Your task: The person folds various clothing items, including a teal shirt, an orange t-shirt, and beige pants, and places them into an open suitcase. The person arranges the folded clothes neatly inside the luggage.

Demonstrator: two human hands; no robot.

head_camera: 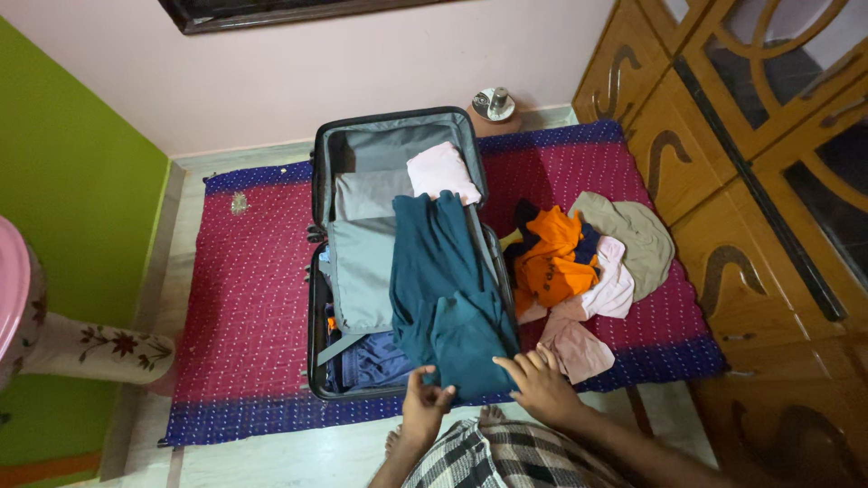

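Your left hand point(425, 399) pinches the near hem of the teal garment point(448, 289), fingers curled shut on the cloth. Your right hand point(540, 384) lies open and flat on the same hem, just beside the left, fingers spread toward the suitcase point(318, 298). The garment drapes lengthwise over the open suitcase's right half, its far end touching a folded pink cloth point(441, 170). Grey clothes point(362, 248) fill the left half, with something blue point(371, 361) beneath (partly hidden). To the right, a loose pile of clothes point(588, 262), orange, pink and beige, sits on the red mat point(244, 307). Beyond the suitcase, a small metal pot point(495, 103) stands by the wall.
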